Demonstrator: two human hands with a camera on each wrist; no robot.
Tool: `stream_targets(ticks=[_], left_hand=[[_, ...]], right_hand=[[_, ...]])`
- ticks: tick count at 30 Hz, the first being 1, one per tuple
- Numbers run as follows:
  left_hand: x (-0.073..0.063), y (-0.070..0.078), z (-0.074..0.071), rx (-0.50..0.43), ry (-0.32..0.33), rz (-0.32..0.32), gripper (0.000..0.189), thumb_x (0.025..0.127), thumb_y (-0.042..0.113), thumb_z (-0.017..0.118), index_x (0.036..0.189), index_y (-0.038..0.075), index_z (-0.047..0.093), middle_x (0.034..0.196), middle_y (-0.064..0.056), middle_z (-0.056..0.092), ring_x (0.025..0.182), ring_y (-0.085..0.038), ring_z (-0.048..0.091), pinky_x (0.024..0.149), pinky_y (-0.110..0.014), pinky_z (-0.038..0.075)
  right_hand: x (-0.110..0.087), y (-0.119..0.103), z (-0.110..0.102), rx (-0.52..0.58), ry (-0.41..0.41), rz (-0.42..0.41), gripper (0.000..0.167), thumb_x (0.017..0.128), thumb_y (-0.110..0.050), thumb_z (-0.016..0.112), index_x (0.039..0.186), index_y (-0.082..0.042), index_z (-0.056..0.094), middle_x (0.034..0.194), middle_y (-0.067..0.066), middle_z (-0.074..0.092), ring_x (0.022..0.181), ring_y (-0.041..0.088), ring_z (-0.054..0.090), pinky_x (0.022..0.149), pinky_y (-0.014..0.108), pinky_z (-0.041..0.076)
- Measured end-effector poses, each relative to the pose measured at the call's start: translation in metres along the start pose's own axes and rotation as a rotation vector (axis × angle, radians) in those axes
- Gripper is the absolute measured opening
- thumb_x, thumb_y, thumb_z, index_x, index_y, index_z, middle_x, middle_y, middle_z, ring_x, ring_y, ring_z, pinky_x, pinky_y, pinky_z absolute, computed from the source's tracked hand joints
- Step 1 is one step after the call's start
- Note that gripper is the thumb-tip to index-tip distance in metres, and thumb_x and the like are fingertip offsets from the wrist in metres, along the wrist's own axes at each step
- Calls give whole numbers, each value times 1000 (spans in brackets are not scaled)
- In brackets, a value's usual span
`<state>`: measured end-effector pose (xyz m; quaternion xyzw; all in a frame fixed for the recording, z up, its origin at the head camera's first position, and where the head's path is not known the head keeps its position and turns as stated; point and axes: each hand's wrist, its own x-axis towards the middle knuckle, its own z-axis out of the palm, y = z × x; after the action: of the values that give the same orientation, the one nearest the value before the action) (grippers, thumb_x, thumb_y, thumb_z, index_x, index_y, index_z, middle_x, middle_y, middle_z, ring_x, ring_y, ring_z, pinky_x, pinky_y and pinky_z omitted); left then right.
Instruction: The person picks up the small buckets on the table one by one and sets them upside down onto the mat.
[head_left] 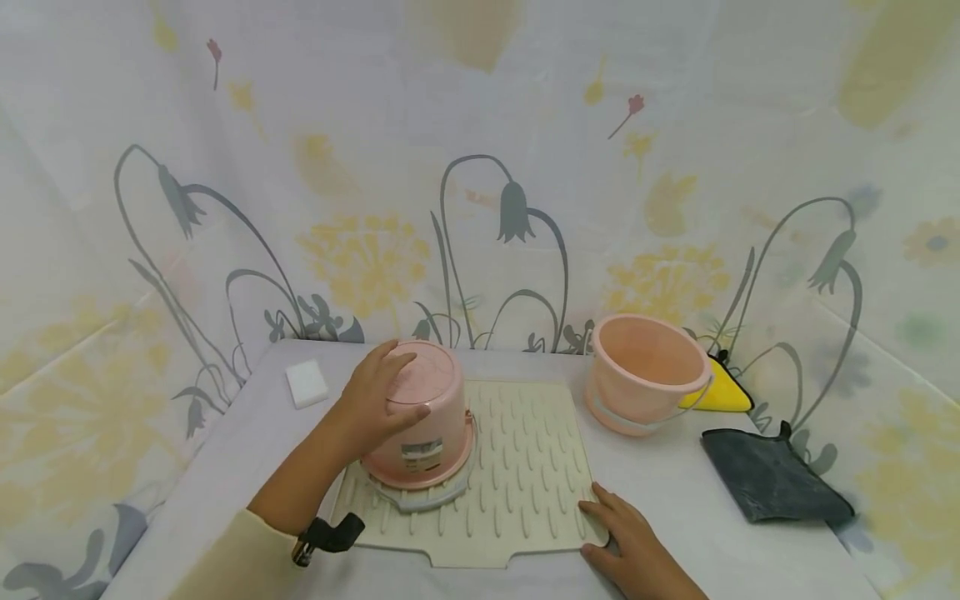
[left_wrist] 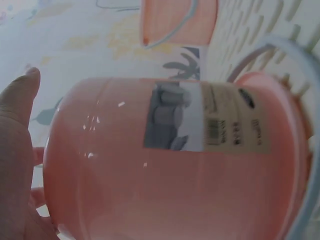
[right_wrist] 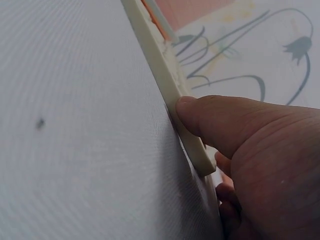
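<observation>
A pink bucket (head_left: 426, 417) stands upside down on the left part of a cream ridged draining board (head_left: 525, 500), its grey handle (head_left: 431, 497) lying round the rim. My left hand (head_left: 382, 396) spreads over the bucket's upturned base, fingers reaching across it. In the left wrist view the thumb (left_wrist: 22, 95) stands apart from the bucket's wall, which carries a paper label (left_wrist: 207, 117). At the board's front right corner, my right hand (head_left: 630, 537) holds the edge; the right wrist view shows the thumb (right_wrist: 200, 112) against the board's side and the fingers beyond the corner.
A second pink bucket (head_left: 648, 367) stands upright at the right behind the board. Beside it lie a yellow cloth (head_left: 720, 390) and a dark grey cloth (head_left: 776, 479). A white sponge block (head_left: 306, 383) lies at the back left. Flower-patterned curtain (head_left: 480, 125) surrounds the table.
</observation>
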<state>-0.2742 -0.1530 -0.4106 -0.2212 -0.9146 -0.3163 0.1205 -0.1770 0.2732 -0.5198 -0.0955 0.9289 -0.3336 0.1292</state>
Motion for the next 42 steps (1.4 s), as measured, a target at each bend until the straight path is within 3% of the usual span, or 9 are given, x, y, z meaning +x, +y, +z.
stream_targets(ticks=[4,9,13,19,23,30,35,42], left_hand=[[-21,1,6,-25,50,-15,88,91,47,77,160,10,37,170,-26,18,154,-52,21,113,-79,28],[-40,2,8,-45,91,-81,95,90,46,78,163,11,29,172,-25,12,155,-53,17,110,-81,30],[-53,-3,6,-98,84,-160,98,93,48,76,167,14,22,174,-21,8,156,-53,18,109,-79,34],[-77,-18,10,-124,60,-268,99,97,53,71,168,13,15,173,-23,9,157,-54,15,113,-80,25],[-94,-26,15,-101,8,-314,99,97,54,70,166,5,18,171,-29,13,155,-56,16,115,-78,24],[-119,-32,18,-73,-155,-395,107,92,57,75,163,-3,21,165,-38,17,151,-61,21,116,-76,27],[-130,-39,23,-50,-180,-392,114,84,58,82,161,-3,25,163,-40,21,148,-63,26,112,-78,31],[-139,-47,37,92,-193,-272,111,75,61,87,155,-1,42,159,-34,39,138,-67,39,102,-81,36]], right_hand=[[-1,1,0,1,-1,17,67,92,-42,79,148,-13,57,171,19,28,155,51,23,117,75,26],[-1,0,0,1,-7,23,67,92,-44,78,148,-14,57,171,19,28,155,51,22,117,75,25],[-1,0,-1,1,-15,19,68,92,-45,78,149,-14,56,171,19,27,155,51,22,116,76,25],[-1,1,-1,3,-31,12,69,93,-46,77,150,-13,55,171,20,27,155,52,21,116,77,24],[-1,0,-1,8,-25,11,69,93,-45,78,150,-14,55,171,19,27,155,52,21,116,76,25],[-2,-1,-1,7,-10,-3,68,93,-43,77,150,-12,55,171,19,27,155,51,22,116,75,25],[-1,-2,-2,7,-11,-3,69,93,-45,77,150,-13,55,171,19,27,155,51,22,116,75,25],[-2,1,-2,13,-12,-8,68,93,-44,77,150,-13,56,171,20,27,155,51,22,116,76,25]])
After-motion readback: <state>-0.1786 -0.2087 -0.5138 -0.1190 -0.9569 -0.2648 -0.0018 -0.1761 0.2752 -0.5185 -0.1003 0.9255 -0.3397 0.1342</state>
